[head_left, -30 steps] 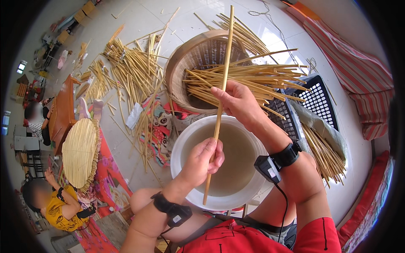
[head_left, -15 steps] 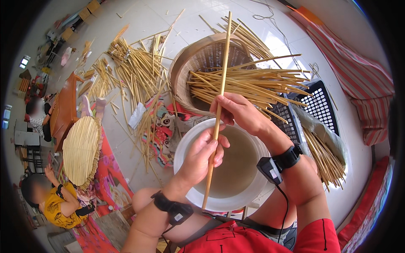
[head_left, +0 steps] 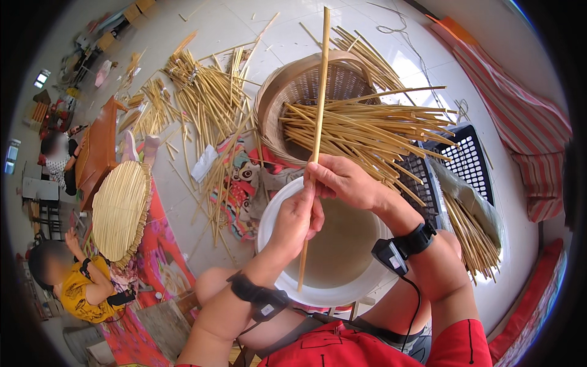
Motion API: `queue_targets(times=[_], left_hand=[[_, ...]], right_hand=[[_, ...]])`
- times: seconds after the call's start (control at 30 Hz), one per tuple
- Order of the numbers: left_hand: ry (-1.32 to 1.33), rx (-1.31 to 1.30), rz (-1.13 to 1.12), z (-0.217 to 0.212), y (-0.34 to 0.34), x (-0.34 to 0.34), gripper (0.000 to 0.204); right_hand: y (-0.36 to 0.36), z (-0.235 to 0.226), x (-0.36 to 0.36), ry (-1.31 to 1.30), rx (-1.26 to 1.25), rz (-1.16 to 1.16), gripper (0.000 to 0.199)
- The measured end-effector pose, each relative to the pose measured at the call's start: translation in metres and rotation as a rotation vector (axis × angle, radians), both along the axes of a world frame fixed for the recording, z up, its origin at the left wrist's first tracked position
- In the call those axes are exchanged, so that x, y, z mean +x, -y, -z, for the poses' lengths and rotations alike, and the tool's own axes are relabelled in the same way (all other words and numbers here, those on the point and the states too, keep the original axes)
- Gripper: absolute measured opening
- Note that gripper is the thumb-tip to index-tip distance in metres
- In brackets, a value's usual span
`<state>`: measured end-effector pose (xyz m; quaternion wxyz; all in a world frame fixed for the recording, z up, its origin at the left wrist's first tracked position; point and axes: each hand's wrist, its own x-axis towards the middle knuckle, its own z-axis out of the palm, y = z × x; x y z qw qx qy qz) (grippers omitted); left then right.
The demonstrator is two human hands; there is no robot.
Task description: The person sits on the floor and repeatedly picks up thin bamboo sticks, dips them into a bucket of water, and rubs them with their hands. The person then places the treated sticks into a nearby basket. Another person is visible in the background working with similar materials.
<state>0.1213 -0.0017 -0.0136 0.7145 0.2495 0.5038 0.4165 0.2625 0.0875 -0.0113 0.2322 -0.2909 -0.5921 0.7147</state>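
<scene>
A long tan straw stalk (head_left: 321,92) stands nearly upright in the picture, its lower end over a white bucket (head_left: 269,227) of cloudy water. My left hand (head_left: 299,215) is closed round its lower part. Just above, my right hand (head_left: 345,181) pinches the same stalk between thumb and fingers, and the two hands touch or nearly touch. Beyond them a wicker basket (head_left: 267,110) lies with its mouth toward the right, and a thick bundle of similar stalks (head_left: 367,125) sticks out of it.
Right of the bucket stands a black plastic crate (head_left: 468,162), with more stalks (head_left: 468,238) in a bag beside it. Loose straw (head_left: 211,92) litters the floor at far left. Two people sit on the left, one in a yellow shirt (head_left: 85,296) near an oval straw mat (head_left: 121,211).
My hands have come together on the stalk: the right has slid down toward the left, and the left has risen slightly. The stalk stands a little higher and more upright.
</scene>
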Motion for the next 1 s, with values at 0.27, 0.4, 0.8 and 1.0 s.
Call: queue_targets(times=[0.27, 0.4, 0.8, 1.0], left_hand=[[0.152, 0.113, 0.043, -0.006, 0.002, 0.002, 0.028], [0.163, 0.113, 0.056, -0.004, 0.000, 0.001, 0.023], [0.196, -0.002, -0.013, 0.011, 0.000, -0.005, 0.029], [0.231, 0.004, -0.005, 0.008, -0.001, -0.004, 0.029]], right_hand=[[-0.003, -0.013, 0.004, 0.022, -0.054, 0.018, 0.038], [-0.003, -0.010, 0.004, 0.004, -0.053, 0.019, 0.037], [0.006, -0.006, -0.003, 0.018, 0.007, -0.020, 0.036], [0.006, -0.007, -0.001, 0.032, -0.010, 0.030, 0.033]])
